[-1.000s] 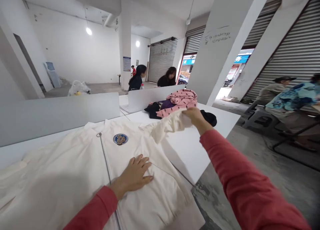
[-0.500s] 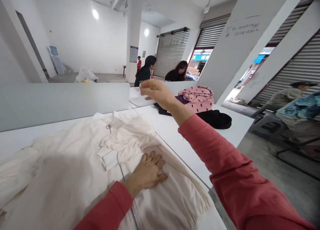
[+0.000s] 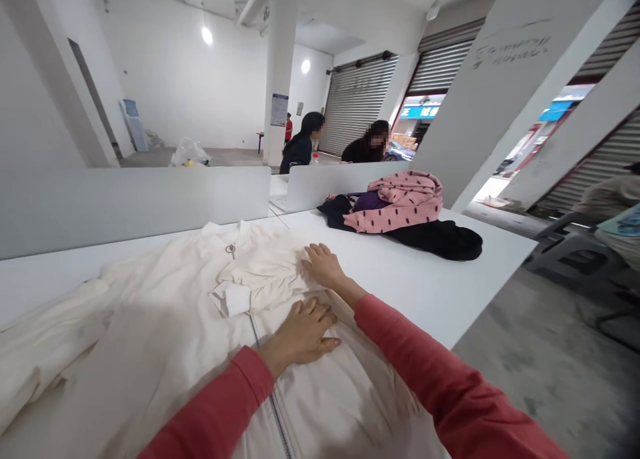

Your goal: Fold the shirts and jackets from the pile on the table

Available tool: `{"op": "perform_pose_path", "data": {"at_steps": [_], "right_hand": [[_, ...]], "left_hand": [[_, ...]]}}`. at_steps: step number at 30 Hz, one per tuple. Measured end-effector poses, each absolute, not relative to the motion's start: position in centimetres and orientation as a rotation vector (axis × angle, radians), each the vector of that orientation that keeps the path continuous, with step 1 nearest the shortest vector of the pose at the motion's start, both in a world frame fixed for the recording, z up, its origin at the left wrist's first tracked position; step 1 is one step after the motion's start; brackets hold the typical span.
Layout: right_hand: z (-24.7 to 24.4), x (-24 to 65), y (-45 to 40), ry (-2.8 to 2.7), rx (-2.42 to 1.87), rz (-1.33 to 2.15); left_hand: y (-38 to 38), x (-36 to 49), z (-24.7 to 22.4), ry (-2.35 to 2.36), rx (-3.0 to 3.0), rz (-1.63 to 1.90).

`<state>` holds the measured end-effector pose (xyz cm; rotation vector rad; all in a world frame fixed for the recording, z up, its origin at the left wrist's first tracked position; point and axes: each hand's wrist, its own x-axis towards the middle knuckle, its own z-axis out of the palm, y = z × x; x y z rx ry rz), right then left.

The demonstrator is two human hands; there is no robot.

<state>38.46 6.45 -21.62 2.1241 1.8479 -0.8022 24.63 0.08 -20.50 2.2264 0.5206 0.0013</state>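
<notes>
A cream zip-up jacket (image 3: 165,332) lies spread over the white table, its dark zipper running down the front and a ring-shaped zipper pull near the collar. One sleeve is folded across the chest, with its cuff by the zipper. My left hand (image 3: 305,332) rests palm down on the jacket, right of the zipper, fingers spread. Farther up, my right hand (image 3: 323,266) lies on the jacket's edge by the folded sleeve, fingers stretched out. Neither hand grips anything that I can see.
Behind the jacket stand low frosted partitions (image 3: 135,199). A pink spotted garment (image 3: 400,202) and a black garment (image 3: 445,238) are piled on the white table (image 3: 400,292) to the right. Two people sit beyond the partition. Another person and grey chairs (image 3: 575,246) are at the far right.
My right hand has come down from the air above the table onto the jacket's edge. My left hand stays on the jacket. The view has turned slightly left.
</notes>
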Motion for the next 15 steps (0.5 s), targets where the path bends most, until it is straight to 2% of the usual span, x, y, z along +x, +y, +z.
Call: {"op": "perform_pose_path", "data": {"at_steps": [3,6,10,13,15], "right_hand": [[-21.9,37.1,6.4,2.07,1.972,-0.734],[-23.5,36.0,4.8,2.063,1.74,-0.934],[-25.4,35.9,3.1,2.021,1.722,-0.947],[-25.9,36.0,2.9,2.018,1.73,-0.922],[-25.9,36.0,2.8,2.022,1.742,-0.918]], "left_hand": [[0.0,24.8,-20.6,0.537,2.26,0.008],[0.3,24.9,-20.1,0.486,2.304,-0.015],[2.3,22.7,-17.0,0.35,2.255,-0.159],[4.6,16.8,-13.4,0.661,2.139,-0.108],[5.4,10.9,-10.9,1.121,1.953,0.0]]}}
